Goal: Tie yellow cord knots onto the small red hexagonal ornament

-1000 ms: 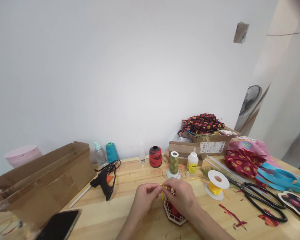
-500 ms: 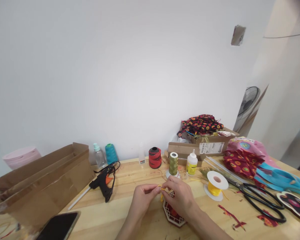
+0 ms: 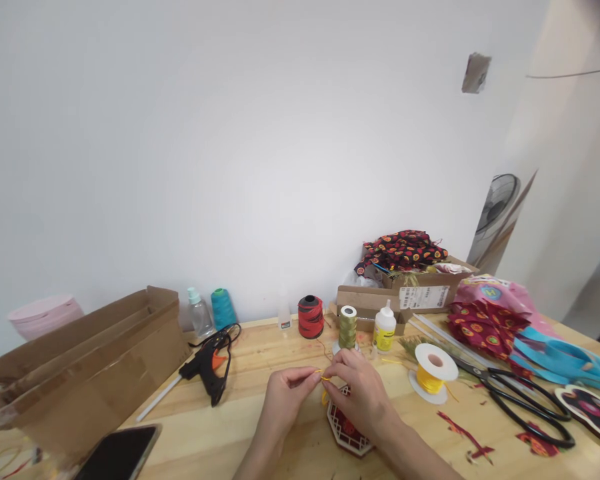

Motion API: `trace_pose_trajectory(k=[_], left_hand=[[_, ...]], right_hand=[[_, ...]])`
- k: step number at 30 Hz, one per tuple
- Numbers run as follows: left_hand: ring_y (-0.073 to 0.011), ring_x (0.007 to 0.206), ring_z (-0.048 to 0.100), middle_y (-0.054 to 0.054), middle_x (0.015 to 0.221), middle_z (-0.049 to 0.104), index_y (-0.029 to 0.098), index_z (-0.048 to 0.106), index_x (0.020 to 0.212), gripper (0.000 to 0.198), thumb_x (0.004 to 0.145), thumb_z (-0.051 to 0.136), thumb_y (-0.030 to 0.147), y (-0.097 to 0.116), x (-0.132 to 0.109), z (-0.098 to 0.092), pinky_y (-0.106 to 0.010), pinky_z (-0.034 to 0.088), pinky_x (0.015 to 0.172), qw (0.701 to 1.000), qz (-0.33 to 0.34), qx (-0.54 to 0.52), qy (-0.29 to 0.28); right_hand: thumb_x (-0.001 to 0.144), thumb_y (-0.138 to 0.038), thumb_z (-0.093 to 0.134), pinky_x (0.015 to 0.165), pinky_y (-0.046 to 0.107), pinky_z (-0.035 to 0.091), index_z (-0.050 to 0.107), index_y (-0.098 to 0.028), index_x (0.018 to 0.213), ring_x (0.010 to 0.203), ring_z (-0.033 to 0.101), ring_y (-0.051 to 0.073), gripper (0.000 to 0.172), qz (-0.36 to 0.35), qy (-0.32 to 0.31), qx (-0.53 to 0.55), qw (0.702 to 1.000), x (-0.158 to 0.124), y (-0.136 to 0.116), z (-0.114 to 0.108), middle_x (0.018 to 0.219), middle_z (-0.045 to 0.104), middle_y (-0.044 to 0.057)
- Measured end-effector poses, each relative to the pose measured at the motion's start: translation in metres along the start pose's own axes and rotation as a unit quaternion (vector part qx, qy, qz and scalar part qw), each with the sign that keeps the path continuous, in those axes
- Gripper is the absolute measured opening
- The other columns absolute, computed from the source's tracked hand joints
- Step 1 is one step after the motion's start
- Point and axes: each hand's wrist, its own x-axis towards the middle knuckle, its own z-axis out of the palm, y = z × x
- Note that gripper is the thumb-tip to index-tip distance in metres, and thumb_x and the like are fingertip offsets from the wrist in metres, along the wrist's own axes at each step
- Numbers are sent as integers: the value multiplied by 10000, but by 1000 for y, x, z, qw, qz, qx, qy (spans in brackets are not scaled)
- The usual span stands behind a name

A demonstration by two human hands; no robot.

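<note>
From where I stand, the left hand (image 3: 286, 400) seems to have thumb and forefinger pinched on a yellow cord (image 3: 325, 398), whose loop hangs between the 2 hands; the right hand (image 3: 359, 389) pinches the same cord. So little shows between the fingertips that a slack pinch could, I'd think, let it slip. The olive thread cone (image 3: 347, 328) stands just beyond the right fingers, so a wide pull might topple it. The octagonal lattice frame (image 3: 344, 430) lies on the table (image 3: 260, 360) beneath the right hand; a lowered wrist could shove it, though I can't tell whether they touch.

Counting rightward: 1 long cardboard box (image 3: 115, 373), 1 phone (image 3: 117, 457), 1 spray bottle (image 3: 200, 317), 1 glue gun (image 3: 207, 373), 1 teal thread cone (image 3: 223, 309), 1 red thread spool (image 3: 311, 320), 1 olive cone, 1 lattice frame, 1 yellow-labelled glue bottle (image 3: 385, 331), 1 yellow cord spool (image 3: 429, 382), 2 red fabric scraps (image 3: 466, 432) lying apart, 1 pair of black-handled scissors (image 3: 485, 375), 1 blue ribbon bundle (image 3: 560, 357).
</note>
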Motion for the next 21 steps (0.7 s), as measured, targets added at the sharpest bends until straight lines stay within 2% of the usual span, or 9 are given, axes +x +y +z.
trace_pose_trajectory(k=[6,13,17,21], left_hand=[[-220,699,596,-74,719,688,134,675,665,175,546,627,252,0,1,0,-308,457,672,1000,1,3,0],[-181,704,581,-60,722,673,136,645,724,216,518,653,202,-6,5,0,-275,451,670,998,15,-69,6],[-150,654,564,-35,668,635,138,597,859,316,550,634,195,-5,4,0,-241,439,619,995,40,-83,-24],[-149,654,558,-29,662,627,135,573,881,335,560,627,213,-4,2,1,-232,427,611,997,41,-60,-29]], right_hand=[[699,-179,488,600,260,328,576,-222,731,682,447,151,103,-1,-2,6,1000,0,2,1,701,515,15],[709,-175,477,601,248,341,585,-220,739,677,462,143,121,17,-12,65,998,2,1,2,693,542,9],[685,-157,484,564,226,351,600,-193,690,640,469,130,121,57,-22,139,988,3,-2,1,666,535,6],[704,-184,458,483,209,341,621,-176,697,562,457,111,164,110,-38,251,961,3,-2,2,650,528,4]])
